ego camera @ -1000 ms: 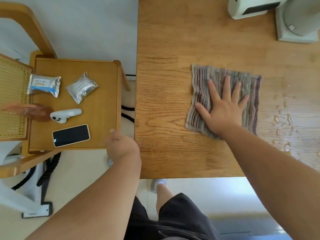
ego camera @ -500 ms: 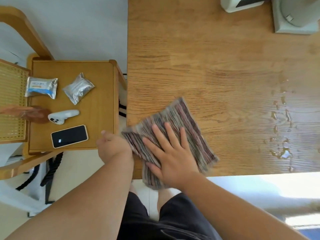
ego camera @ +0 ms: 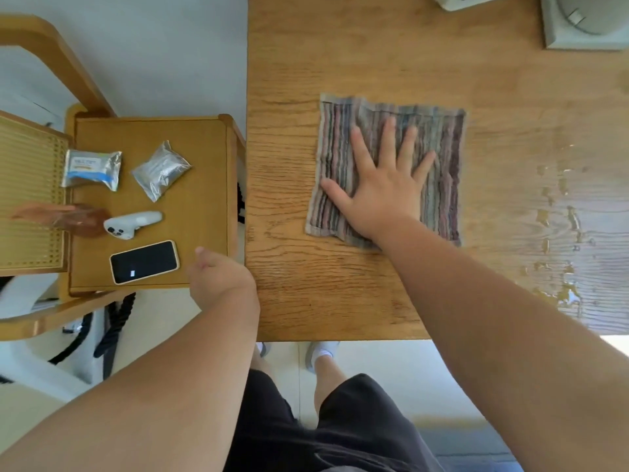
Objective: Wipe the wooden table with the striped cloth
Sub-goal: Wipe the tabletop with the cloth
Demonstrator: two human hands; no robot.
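Observation:
The striped cloth (ego camera: 439, 148) lies spread flat on the wooden table (ego camera: 340, 301), left of the table's middle. My right hand (ego camera: 384, 189) presses down on the cloth with the palm flat and the fingers spread. My left hand (ego camera: 219, 277) is curled into a loose fist with nothing in it, just off the table's left edge near the front corner. Water drops and a wet sheen (ego camera: 558, 233) cover the table's right part, apart from the cloth.
A low side table (ego camera: 204, 165) stands to the left with a phone (ego camera: 144, 262), a white controller (ego camera: 131, 223) and two foil packets (ego camera: 92, 168). White appliances (ego camera: 585, 25) sit at the table's far right corner. My legs are below the front edge.
My right hand has pushed the cloth from the front left corner, where it hung over the edge, back up and to the right onto the table. The left hand has barely moved.

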